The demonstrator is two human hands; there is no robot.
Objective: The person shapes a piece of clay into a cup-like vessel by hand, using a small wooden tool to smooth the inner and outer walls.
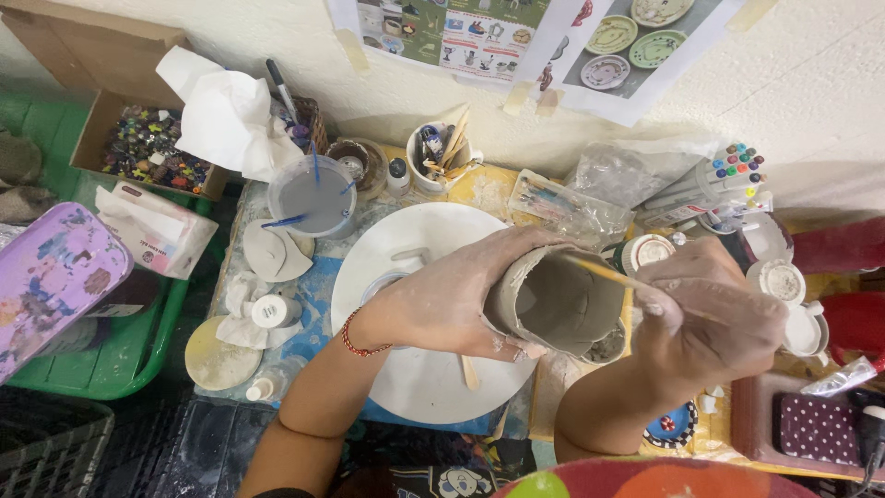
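My left hand wraps around the outside of a grey raw-clay cup, tilted so its open mouth faces me. My right hand, smeared with clay, grips a thin wooden-handled brush whose tip reaches inside the cup's rim. A red bead bracelet circles my left wrist. Both hands hover above a white round turntable on the work table.
Behind the turntable stand a tub of grey water with brushes, a white cup of tools and a box of markers. Small paint jars sit at the right. A green tray and purple box lie at the left.
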